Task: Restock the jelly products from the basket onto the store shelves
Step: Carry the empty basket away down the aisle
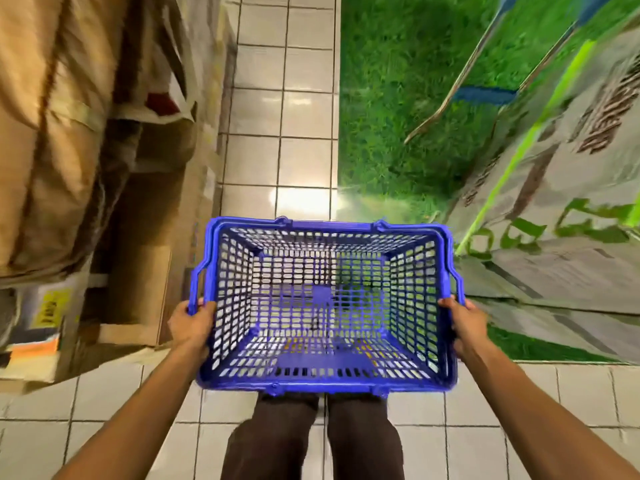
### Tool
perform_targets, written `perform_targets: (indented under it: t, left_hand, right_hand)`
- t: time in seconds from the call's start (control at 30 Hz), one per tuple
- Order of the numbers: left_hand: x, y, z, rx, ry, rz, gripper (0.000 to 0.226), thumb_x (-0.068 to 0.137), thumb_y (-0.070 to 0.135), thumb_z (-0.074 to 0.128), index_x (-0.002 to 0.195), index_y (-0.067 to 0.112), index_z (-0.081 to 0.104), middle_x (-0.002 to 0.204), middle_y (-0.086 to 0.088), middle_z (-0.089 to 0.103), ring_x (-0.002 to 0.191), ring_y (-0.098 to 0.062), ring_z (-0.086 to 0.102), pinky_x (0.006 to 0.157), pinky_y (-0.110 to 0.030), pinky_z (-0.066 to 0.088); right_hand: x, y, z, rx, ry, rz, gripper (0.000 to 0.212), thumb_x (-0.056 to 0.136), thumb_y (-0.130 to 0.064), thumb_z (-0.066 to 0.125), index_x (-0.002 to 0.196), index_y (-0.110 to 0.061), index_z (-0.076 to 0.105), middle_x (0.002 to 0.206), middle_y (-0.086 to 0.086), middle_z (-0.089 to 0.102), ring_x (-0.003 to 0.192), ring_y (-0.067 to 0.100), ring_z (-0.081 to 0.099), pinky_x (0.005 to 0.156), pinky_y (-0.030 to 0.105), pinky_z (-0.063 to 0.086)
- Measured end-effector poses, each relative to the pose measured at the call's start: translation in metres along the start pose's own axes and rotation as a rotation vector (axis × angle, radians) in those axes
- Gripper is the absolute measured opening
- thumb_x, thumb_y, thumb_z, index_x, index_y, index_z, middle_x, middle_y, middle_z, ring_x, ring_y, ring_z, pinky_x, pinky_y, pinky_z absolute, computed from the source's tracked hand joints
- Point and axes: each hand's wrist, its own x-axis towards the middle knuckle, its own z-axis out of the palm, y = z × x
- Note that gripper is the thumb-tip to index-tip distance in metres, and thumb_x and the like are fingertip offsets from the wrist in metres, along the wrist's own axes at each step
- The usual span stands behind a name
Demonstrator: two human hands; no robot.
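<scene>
Left grip curled round the left rim of the blue basket, right grip curled round its right rim, I see the basket held between both over the tiled floor, cardboard boxes left, green mat right

basket held over the floor, left hand on its left rim, right hand on its right rim, cardboard boxes left, mat right

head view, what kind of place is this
Likely a shop or its stock area: the left hand and right hand hold an empty blue shopping basket, cardboard boxes are stacked on the left, and printed cartons sit by green turf on a tiled floor.
</scene>
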Motion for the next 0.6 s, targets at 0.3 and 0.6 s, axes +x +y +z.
perform_targets:
  t: [0.3,0.6]
  left_hand:
    - [0.094,-0.058,0.109,0.085,0.061,0.005,0.024,0.080,0.009,0.069,0.101,-0.002,0.065,0.086,-0.011,0.060,0.080,-0.019,0.053,0.084,-0.042,0.051]
    - [0.111,-0.087,0.143,0.099,0.090,0.084,0.015,0.082,0.008,0.069,0.079,0.015,0.056,0.066,0.005,0.054,0.062,-0.017,0.050,0.056,-0.017,0.041]
  right_hand:
    - [0.137,0.060,0.052,-0.025,-0.008,0.058,0.026,0.087,0.002,0.059,0.071,-0.017,0.052,0.060,0.000,0.057,0.056,0.012,0.049,0.049,0.020,0.043]
    - [0.191,0.093,0.071,0.009,0.010,0.030,0.022,0.084,-0.002,0.063,0.069,-0.017,0.058,0.043,-0.012,0.060,0.046,0.006,0.056,0.041,0.015,0.045]
